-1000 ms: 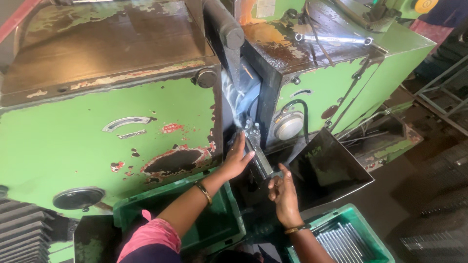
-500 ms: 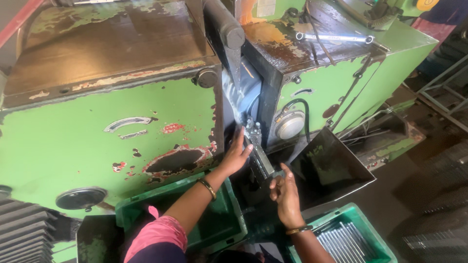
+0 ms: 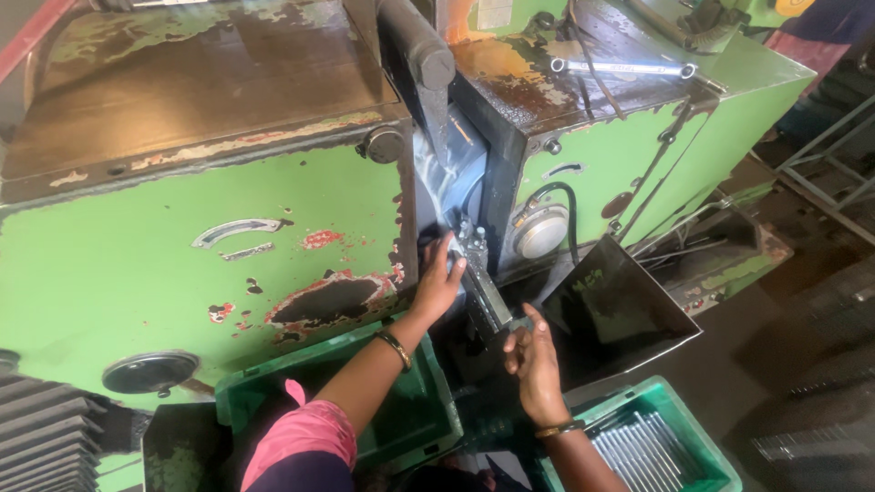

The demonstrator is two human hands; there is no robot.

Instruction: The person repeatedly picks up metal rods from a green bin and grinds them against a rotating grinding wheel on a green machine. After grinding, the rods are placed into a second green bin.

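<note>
My left hand [image 3: 440, 278] reaches into the dark gap between the two green machine bodies. Its fingers lie spread on the upper end of a slanted metal guide rail [image 3: 483, 290], and a thin bangle sits on the wrist. My right hand [image 3: 533, 360] is lower and to the right, with thumb and fingers pinched on the rail's lower end. Whether a small part lies under either hand is hidden. Behind the rail a shiny grinding wheel [image 3: 447, 173] shows in the gap.
A green crate [image 3: 415, 424] stands below my left arm. A second green crate [image 3: 693, 433] at the lower right holds several thin metal rods. A black chute [image 3: 620, 305] is just right of my right hand. A wrench [image 3: 620, 66] lies on the machine top.
My left hand has shifted slightly up along the rail toward the gap. My right hand stays at the rail's lower end.
</note>
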